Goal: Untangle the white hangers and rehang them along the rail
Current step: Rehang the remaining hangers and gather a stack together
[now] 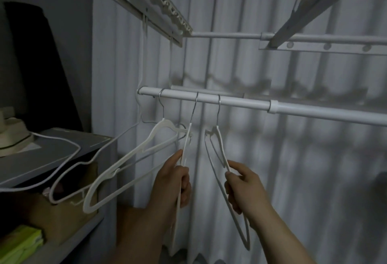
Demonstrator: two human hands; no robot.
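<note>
A white rail (240, 103) runs across the middle of the view. Three white hangers hook onto it by metal hooks. The leftmost hanger (125, 159) swings out to the left, tangled with a thin wire hanger (69, 165) at the rail's left end. My left hand (173, 182) grips the arm of the middle hanger (186, 148), which hangs edge-on. My right hand (243, 184) pinches the arm of the right hanger (219, 148), also edge-on and a little apart from the middle one.
A grey shelf unit (52, 159) stands at the left with a cardboard box (56, 217), a white cable and a green packet. More white rack bars (293, 37) cross overhead. A ribbed white wall lies behind the rail, with free rail length to the right.
</note>
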